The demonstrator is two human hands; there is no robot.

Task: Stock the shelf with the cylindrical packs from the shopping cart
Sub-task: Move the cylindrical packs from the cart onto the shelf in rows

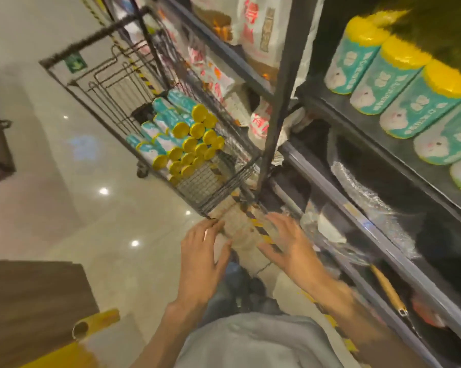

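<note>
I had both hands out in front of me, held apart with their fingers spread and loose, neither one holding anything. My left hand (201,257) hung just below the near corner of the shopping cart (123,83), its fingertips close to the wire rim, though the blur kept me from telling whether they touched it. My right hand (286,245) hovered level with it, beside the lower shelving and over a striped yellow-and-black strip on the floor. Up and ahead of my left hand, the cylindrical packs (182,136) lay stacked on their sides in the cart, teal bodies and yellow caps turned toward me. Above and well beyond my right hand, a row of the same packs (399,88) already stood on the shelf (362,134). Between the cart and that shelf rose a dark upright post (282,86), with white bagged goods (253,19) behind it.
</note>
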